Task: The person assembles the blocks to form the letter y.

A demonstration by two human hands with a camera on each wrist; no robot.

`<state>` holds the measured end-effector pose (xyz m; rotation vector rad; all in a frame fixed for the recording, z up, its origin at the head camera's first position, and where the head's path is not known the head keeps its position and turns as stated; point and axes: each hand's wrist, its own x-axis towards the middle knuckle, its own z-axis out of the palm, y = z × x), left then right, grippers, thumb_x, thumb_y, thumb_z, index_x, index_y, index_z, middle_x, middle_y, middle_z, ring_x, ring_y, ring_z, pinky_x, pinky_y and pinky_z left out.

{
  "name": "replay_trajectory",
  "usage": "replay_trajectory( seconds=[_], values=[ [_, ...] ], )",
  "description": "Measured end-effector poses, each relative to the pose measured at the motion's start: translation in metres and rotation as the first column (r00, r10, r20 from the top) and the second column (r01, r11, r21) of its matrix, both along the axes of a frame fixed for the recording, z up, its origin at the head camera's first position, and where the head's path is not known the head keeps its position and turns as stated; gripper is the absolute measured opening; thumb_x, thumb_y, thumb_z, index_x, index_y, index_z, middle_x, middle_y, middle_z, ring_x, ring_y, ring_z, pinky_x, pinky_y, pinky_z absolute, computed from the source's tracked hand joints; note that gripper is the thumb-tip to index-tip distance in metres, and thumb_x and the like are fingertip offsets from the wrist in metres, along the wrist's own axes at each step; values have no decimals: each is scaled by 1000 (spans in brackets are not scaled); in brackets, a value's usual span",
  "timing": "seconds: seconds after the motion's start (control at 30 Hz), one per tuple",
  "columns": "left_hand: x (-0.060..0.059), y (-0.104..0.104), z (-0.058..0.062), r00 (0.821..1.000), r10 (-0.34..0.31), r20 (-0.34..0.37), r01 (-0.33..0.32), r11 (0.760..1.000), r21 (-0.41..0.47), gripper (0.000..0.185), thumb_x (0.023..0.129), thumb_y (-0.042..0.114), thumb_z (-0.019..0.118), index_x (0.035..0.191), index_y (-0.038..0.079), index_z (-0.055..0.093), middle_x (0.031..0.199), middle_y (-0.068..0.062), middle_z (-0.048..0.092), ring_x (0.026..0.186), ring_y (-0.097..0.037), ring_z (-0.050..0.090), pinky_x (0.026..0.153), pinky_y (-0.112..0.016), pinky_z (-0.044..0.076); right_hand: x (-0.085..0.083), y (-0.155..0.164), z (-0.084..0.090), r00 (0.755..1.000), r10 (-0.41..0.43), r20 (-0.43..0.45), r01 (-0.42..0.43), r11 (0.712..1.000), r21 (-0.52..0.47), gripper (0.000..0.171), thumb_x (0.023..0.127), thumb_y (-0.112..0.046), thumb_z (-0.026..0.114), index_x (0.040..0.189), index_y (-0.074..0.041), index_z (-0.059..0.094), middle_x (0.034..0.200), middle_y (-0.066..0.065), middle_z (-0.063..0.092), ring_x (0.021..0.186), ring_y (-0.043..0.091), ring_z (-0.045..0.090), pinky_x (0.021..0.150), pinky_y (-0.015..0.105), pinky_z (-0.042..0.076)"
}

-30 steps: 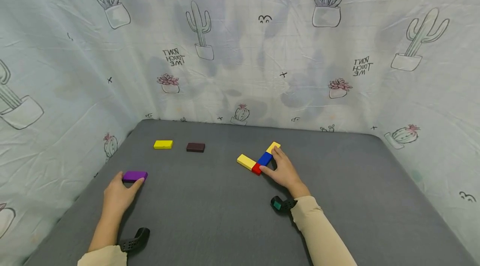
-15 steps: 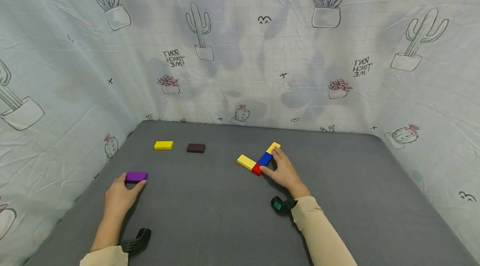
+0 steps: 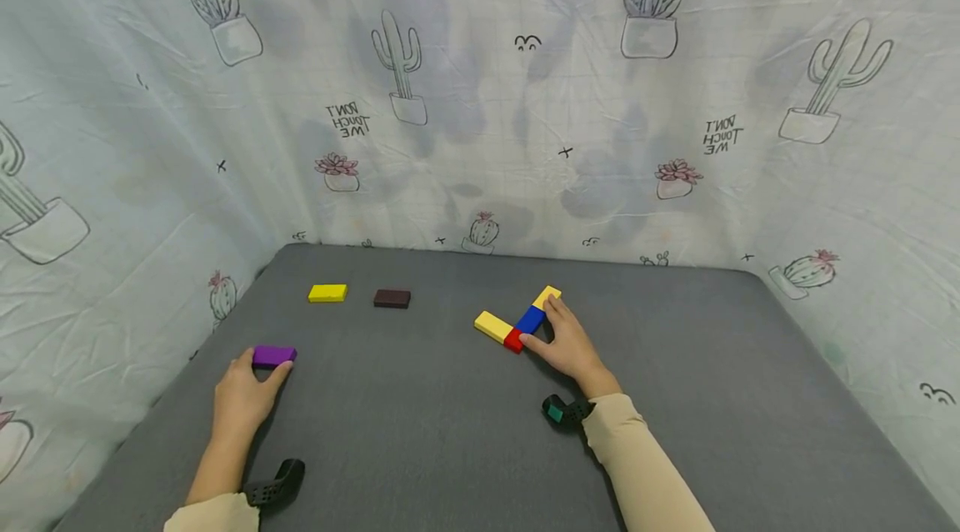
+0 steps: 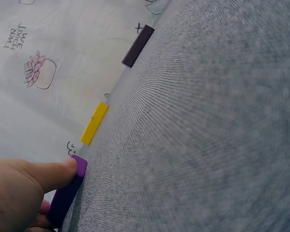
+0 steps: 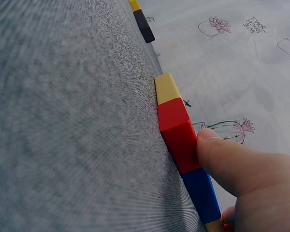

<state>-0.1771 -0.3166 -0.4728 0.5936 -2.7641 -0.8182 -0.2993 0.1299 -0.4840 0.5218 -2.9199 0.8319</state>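
My left hand [image 3: 243, 394] holds a purple block [image 3: 274, 356] on the dark grey surface, thumb at the near right end and fingers at the left end. In the left wrist view the thumb presses the end of the purple block [image 4: 70, 193]. To the right, several blocks form a V: a pale yellow block [image 3: 492, 327], a red block [image 3: 513, 339] at the corner, a blue block [image 3: 530, 319] and another pale yellow block [image 3: 547, 295]. My right hand [image 3: 566, 344] pinches the slanting arm, thumb against the red block [image 5: 181, 145], fingers near the far pale yellow one.
A bright yellow block [image 3: 327, 293] and a dark brown block [image 3: 392, 298] lie apart at the back left. A white curtain [image 3: 480, 98] with cactus drawings encloses the grey surface [image 3: 420, 432] at the back and sides. Each wrist wears a black band.
My left hand and the purple block have slid slightly to the right. My right hand and the V of blocks keep their place, while the head view has tilted up a touch.
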Motion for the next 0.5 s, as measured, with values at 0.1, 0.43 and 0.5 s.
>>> replay_trajectory(
  seconds=[0.1, 0.43, 0.5],
  values=[
    [-1, 0, -1, 999, 23, -35, -23, 1000, 14, 73, 88, 34, 54, 132, -17, 25, 127, -42, 31, 115, -55, 30, 96, -61, 27, 0, 0, 0, 1000, -2, -11, 2, 1000, -8, 86, 80, -55, 55, 139, 1, 27, 148, 14, 20, 136, 31, 16, 108, 49, 21],
    [-1, -1, 0, 987, 119, -109, -109, 990, 94, 71, 85, 35, 57, 132, -12, 31, 127, -38, 36, 116, -52, 33, 96, -59, 27, -1, 1, -4, 1000, -1, -12, 0, 1000, -15, 88, 80, -57, 54, 139, 0, 26, 148, 13, 18, 137, 30, 15, 108, 49, 20],
    [-1, -1, 0, 987, 118, -112, -107, 989, 100, 72, 85, 36, 57, 133, -11, 30, 127, -38, 36, 116, -52, 32, 96, -59, 26, -1, 1, -4, 1000, 0, -12, 0, 1000, -14, 88, 80, -58, 54, 139, 0, 26, 148, 13, 19, 137, 31, 16, 108, 49, 21]
  ],
)
